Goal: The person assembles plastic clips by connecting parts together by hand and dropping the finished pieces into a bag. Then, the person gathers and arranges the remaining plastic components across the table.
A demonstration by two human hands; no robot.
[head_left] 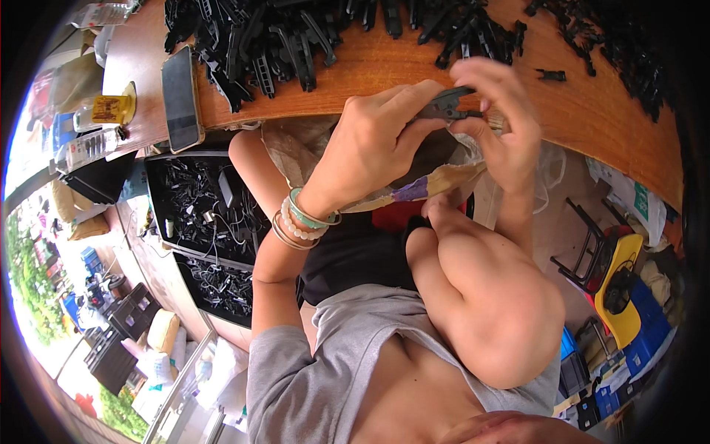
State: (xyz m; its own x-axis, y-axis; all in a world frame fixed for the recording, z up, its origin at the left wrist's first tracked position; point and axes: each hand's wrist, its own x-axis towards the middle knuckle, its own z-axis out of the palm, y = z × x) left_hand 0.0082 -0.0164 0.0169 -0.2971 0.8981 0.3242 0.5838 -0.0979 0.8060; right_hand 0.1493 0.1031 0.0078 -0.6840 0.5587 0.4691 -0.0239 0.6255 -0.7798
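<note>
My left hand (pixel 370 140), with bracelets at its wrist, pinches a dark plastic part (pixel 444 105) between thumb and fingers, just past the table's near edge. From the right, my right hand (pixel 512 129) curls round the other end of that part. Its thumb presses near the part's tip while the fingers arch above, slightly blurred. Beneath both hands, a crinkled sack (pixel 285 152) gapes over my lap. Past the hands on the wooden table (pixel 355 70) lies a large heap of black plastic parts (pixel 274 44).
One loose black piece (pixel 551 75) lies apart, near another heap (pixel 629 59) at right. A phone (pixel 181 100) rests at the table's left edge. Black bins (pixel 200 200) of parts stand at lower left. A yellow stool (pixel 620 292) is at right. My raised knee (pixel 510 325) is below my right arm.
</note>
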